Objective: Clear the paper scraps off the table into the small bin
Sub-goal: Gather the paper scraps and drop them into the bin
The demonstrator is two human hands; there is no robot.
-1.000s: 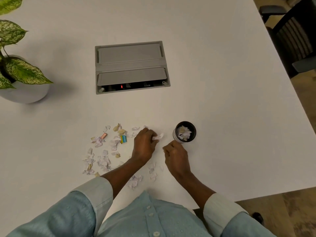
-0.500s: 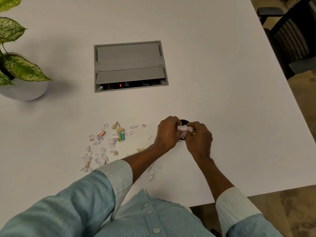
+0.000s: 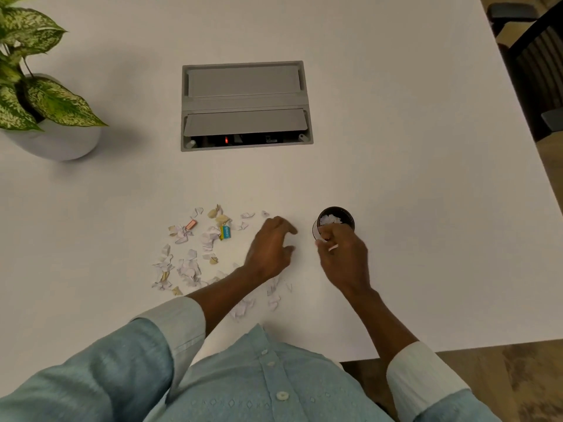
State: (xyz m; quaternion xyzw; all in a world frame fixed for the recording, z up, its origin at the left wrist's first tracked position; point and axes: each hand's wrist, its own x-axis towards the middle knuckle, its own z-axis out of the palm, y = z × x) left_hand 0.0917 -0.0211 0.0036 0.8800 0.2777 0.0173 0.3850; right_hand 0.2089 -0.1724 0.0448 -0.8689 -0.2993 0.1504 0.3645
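Several torn paper scraps (image 3: 189, 263) lie scattered on the white table (image 3: 396, 178), with a blue-yellow wrapper (image 3: 225, 232) and a pink one (image 3: 191, 224) among them. A small black bin (image 3: 335, 219) with white scraps inside stands to their right. My left hand (image 3: 271, 248) hovers just right of the pile, fingers apart and empty. My right hand (image 3: 342, 251) is at the near side of the bin, fingers pinched on a small paper scrap (image 3: 332, 247). More scraps (image 3: 272, 295) lie under my left forearm.
A grey recessed cable box (image 3: 243, 105) sits in the table's middle beyond the scraps. A potted plant (image 3: 39, 95) stands at the far left. Dark chairs (image 3: 536, 65) are past the right table edge. The near table edge runs close to my body.
Both hands were together over the bin half a second ago. Now the left hand has moved back left toward the scraps and the right hand has drawn slightly toward me, still pinching a scrap.
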